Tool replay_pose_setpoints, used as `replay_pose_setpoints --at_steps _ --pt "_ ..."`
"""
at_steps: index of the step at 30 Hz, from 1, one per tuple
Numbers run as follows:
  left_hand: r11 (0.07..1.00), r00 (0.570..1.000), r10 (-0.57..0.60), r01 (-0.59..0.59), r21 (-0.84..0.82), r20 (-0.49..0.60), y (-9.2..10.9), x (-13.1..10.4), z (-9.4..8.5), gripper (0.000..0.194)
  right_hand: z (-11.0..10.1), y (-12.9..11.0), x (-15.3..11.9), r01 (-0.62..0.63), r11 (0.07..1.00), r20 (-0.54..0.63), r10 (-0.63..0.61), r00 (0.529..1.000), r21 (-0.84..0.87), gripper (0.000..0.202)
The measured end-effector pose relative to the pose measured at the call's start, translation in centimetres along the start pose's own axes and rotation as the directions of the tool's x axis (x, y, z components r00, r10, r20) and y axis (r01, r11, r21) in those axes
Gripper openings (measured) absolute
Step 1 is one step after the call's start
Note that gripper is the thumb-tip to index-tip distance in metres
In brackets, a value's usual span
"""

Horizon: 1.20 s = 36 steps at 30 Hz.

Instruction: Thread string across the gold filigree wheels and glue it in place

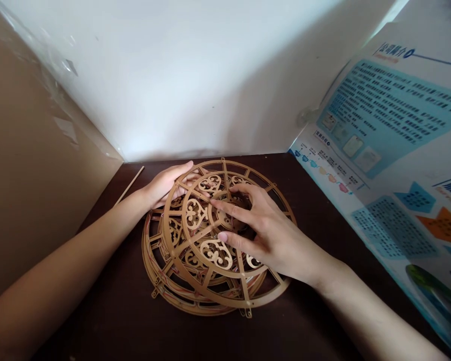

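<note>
The left hand (173,185)'s grip is holding the upper openwork disc (175,254)'s rim while the right hand (265,225) is touching it, fingers spread.

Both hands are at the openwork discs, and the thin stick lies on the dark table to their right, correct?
The side is wrong: the head view shows the thin stick left of the openwork discs, on the dark table. The rest holds.

Matt, wood-like tan openwork discs (176,254), smooth dark-brown counter (108,321), glossy printed poster (398,120), smooth white wall panel (173,75)
</note>
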<state>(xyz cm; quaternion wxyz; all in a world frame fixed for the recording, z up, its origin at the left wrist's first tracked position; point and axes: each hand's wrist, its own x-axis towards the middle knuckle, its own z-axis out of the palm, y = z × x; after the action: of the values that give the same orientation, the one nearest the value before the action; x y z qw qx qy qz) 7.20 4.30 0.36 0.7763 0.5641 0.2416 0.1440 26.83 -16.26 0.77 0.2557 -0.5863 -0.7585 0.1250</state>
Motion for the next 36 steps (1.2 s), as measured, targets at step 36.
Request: replay_pose_setpoints --at_steps 36 --pt "0.998 0.998 0.01 -0.006 -0.06 0.067 0.3 -0.3 -1.6 0.036 -2.7 2.3 1.3 -0.39 0.374 0.014 0.706 0.708 0.841 0.047"
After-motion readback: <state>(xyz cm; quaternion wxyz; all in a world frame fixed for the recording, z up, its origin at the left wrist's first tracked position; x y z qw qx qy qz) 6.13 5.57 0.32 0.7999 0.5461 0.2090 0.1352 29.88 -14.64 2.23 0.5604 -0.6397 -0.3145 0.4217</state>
